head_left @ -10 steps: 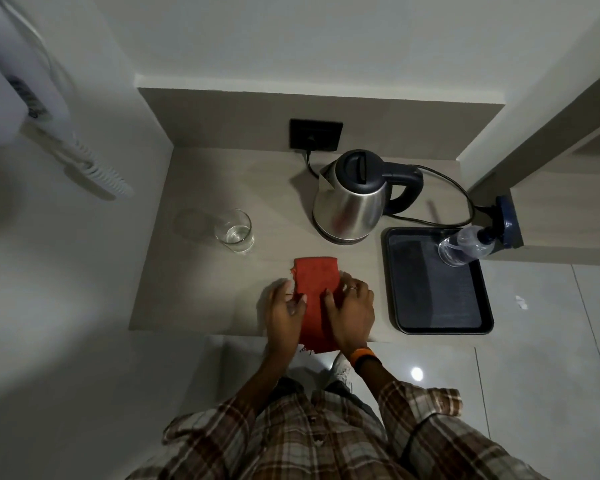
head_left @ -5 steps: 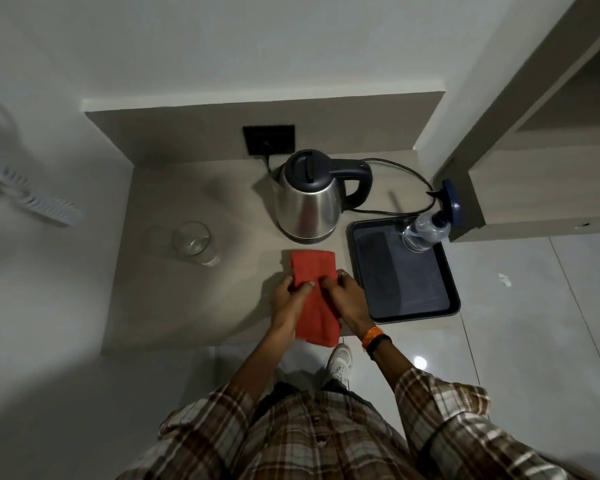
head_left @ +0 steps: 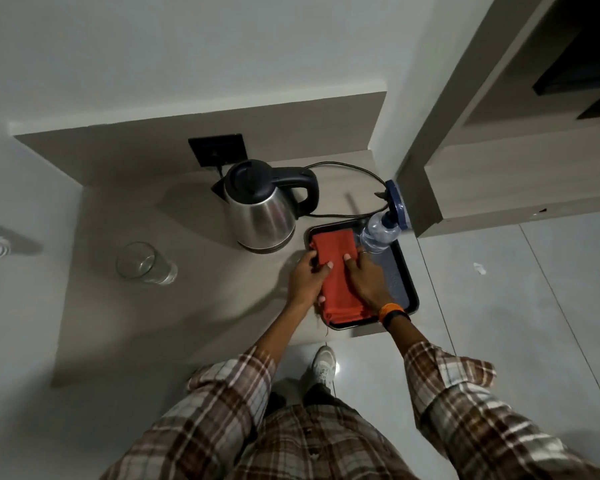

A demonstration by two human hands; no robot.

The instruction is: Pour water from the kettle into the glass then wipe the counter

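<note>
A folded red cloth [head_left: 336, 271] lies over the left part of the black tray [head_left: 404, 275] on the counter [head_left: 174, 313]. My left hand [head_left: 305, 277] grips the cloth's left edge and my right hand [head_left: 364, 278] presses on its right side. The steel kettle [head_left: 260, 211] with a black lid and handle stands upright just behind the hands. A clear glass [head_left: 142, 263] holding some water stands at the counter's left, well away from both hands.
A clear spray bottle [head_left: 378, 232] with a blue head stands at the tray's back right corner, close to my right hand. The kettle's cord [head_left: 347, 166] runs to a wall socket [head_left: 219, 152]. A cabinet [head_left: 520, 161] rises on the right; tiled floor lies below.
Both hands have carried the red cloth to the right, from the counter in front of the kettle onto the tray. The view has also shifted.
</note>
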